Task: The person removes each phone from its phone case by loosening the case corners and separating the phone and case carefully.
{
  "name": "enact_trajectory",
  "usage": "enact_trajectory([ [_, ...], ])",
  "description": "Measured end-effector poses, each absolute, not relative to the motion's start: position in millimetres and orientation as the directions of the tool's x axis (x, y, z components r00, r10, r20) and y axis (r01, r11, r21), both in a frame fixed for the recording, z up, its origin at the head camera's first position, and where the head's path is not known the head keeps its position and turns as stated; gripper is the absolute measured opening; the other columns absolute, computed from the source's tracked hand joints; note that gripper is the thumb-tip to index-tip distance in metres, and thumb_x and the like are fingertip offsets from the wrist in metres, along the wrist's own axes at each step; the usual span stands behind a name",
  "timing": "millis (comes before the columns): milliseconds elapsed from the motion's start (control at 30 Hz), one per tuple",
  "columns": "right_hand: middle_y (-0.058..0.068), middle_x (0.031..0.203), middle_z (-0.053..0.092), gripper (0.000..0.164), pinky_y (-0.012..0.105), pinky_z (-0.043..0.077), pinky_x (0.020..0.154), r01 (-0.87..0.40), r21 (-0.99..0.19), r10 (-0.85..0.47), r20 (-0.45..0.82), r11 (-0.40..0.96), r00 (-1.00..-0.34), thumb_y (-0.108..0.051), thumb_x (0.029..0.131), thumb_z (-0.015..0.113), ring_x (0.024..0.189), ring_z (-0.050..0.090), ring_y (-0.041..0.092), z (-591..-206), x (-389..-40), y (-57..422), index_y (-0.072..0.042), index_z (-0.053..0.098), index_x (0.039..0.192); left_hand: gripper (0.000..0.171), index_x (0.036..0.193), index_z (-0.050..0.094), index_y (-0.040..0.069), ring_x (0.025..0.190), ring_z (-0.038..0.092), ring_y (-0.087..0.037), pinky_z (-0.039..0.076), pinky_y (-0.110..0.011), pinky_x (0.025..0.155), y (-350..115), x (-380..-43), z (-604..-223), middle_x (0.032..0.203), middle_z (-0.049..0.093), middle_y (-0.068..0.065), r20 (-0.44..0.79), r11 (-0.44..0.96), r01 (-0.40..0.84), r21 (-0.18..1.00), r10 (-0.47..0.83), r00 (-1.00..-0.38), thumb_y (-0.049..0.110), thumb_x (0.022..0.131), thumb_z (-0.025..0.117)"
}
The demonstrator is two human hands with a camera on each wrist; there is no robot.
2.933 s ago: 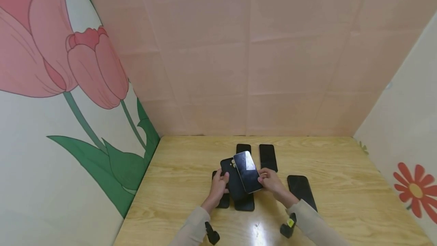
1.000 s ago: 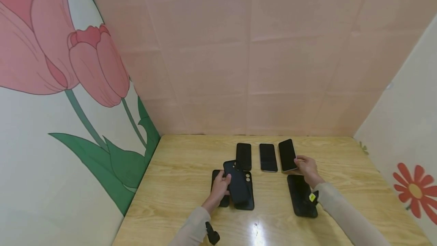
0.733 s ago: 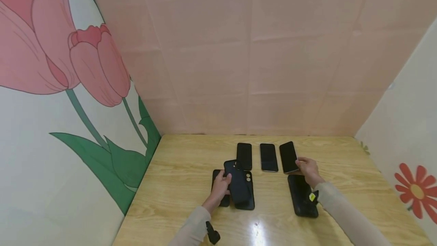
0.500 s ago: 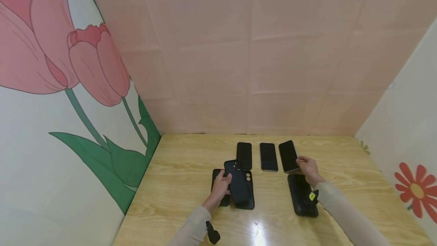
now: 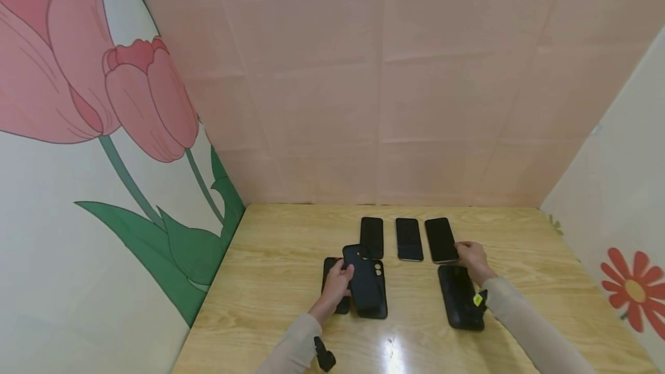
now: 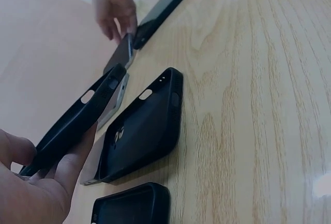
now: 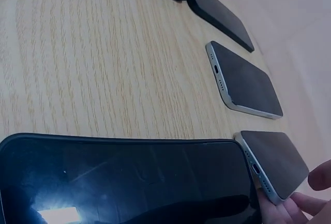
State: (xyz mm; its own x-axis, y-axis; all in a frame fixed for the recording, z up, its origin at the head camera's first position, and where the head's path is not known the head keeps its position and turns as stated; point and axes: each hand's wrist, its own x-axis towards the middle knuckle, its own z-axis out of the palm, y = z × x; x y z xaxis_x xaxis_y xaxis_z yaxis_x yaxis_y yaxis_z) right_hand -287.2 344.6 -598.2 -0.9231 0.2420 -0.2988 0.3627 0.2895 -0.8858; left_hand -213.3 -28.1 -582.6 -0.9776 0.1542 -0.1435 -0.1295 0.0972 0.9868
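Note:
My left hand (image 5: 336, 287) grips a black phone case (image 5: 362, 279), hollow side visible in the left wrist view. Under it lies a second black case (image 5: 381, 287) with camera holes, also seen as an open shell (image 6: 145, 131) in the left wrist view. Another black case (image 5: 329, 270) is partly hidden behind the left hand. At the back right, my right hand (image 5: 473, 258) holds the near right edge of a silver-edged smartphone (image 5: 441, 240), which appears flat on the table. In the right wrist view, the thumb (image 7: 320, 175) is above that smartphone's edge, fingers below.
Two more dark smartphones stand in line at the back, one on the left (image 5: 371, 235) and one in the middle (image 5: 409, 239). A larger black phone (image 5: 460, 298) lies just in front of the right hand. A pink wall covering (image 5: 379, 103) rises behind the wooden table (image 5: 280, 258).
The smartphone left the case in my left hand and moved right with my right hand. Since half a second ago it has tipped down flatter. My left hand stays nearly still.

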Motion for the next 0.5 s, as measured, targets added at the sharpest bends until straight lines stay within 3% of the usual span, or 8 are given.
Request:
enact_trajectory([
  [167, 0.04, 0.133, 0.043, 0.053, 0.034, 0.052, 0.083, 0.368, -0.878, 0.253, -0.298, 0.305, -0.921, -0.014, 0.099, 0.041, 0.107, 0.057, 0.039, -601.4, -286.3, 345.6, 0.022, 0.036, 0.137, 0.053, 0.143, 0.04, -0.008, 0.097, 0.066, -0.026, 0.057, -0.04, 0.07, -28.8, -212.8, -583.7, 0.116, 0.062, -0.021, -0.146, 0.095, -0.132, 0.987, 0.159, -0.976, 0.028, 0.105, 0.049],
  [367, 0.038, 0.135, 0.04, 0.053, 0.044, 0.045, 0.091, 0.381, -0.862, 0.266, -0.301, 0.334, -0.916, -0.017, 0.099, 0.039, 0.113, 0.048, 0.041, -605.6, -288.1, 348.8, 0.02, 0.036, 0.138, 0.05, 0.144, 0.039, -0.007, 0.1, 0.065, -0.032, 0.057, -0.046, 0.072, -27.2, -213.6, -582.8, 0.117, 0.062, -0.022, -0.174, 0.08, -0.164, 0.983, 0.138, -0.975, 0.023, 0.106, 0.048],
  [500, 0.037, 0.132, 0.042, 0.052, 0.045, 0.046, 0.087, 0.38, -0.855, 0.295, -0.284, 0.354, -0.912, -0.017, 0.099, 0.039, 0.108, 0.049, 0.042, -604.2, -287.5, 347.2, 0.019, 0.039, 0.136, 0.05, 0.144, 0.039, -0.007, 0.102, 0.064, -0.032, 0.057, -0.046, 0.072, -27.1, -214.3, -582.9, 0.119, 0.062, -0.022, -0.172, 0.088, -0.161, 0.983, 0.14, -0.975, 0.024, 0.106, 0.048],
])
